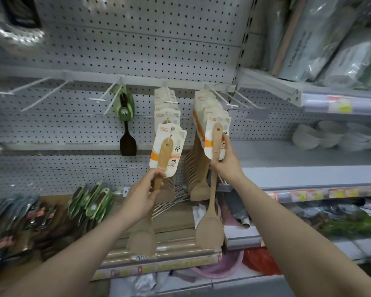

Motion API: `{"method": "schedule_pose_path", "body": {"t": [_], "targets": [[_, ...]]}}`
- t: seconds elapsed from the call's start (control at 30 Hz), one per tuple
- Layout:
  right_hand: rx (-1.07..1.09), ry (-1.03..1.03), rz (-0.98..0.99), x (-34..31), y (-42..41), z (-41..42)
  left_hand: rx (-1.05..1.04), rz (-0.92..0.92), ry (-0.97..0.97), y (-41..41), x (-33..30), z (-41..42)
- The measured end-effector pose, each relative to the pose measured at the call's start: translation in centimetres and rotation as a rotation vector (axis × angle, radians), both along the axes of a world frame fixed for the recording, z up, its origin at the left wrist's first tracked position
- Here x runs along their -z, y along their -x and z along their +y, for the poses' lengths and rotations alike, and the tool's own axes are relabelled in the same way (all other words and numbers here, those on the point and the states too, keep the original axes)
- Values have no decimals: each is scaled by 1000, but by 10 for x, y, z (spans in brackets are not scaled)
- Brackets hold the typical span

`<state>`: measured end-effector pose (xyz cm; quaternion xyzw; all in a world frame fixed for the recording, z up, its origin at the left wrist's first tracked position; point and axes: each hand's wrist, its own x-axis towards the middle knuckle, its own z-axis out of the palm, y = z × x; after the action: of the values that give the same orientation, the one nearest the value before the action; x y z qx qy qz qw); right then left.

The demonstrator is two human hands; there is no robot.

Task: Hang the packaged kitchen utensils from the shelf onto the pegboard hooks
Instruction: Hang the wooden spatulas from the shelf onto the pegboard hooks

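Both hands up at the grey perforated metal pegboard (137,46). L hand (145,195) grips the round handle of a pale wooden spoon (159,181), glossy printed card at its top, oval bowl hanging low. R hand (225,159) grips a wooden spatula (212,200) w/ flat squared blade, its card just beside a packed row of same on a wire hook (219,94). Dark spatula (127,133) hangs alone to the left. Green-carded utensils (90,203) lie on the shelf below.
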<state>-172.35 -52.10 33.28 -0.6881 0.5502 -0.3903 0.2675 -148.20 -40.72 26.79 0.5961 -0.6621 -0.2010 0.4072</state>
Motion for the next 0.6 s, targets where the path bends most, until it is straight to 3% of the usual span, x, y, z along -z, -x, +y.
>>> {"method": "schedule_pose_path", "body": {"t": [0.17, 0.3, 0.4, 0.6], "targets": [[102, 31, 127, 11, -1, -5, -40, -9, 5, 1, 5, 4], [261, 259, 296, 8, -15, 5, -63, -12, 1, 3, 6, 2], [123, 377, 196, -11, -34, 7, -63, -33, 14, 8, 5, 0], [-183, 405, 90, -52, -70, 5, -72, -35, 52, 12, -5, -11]]}}
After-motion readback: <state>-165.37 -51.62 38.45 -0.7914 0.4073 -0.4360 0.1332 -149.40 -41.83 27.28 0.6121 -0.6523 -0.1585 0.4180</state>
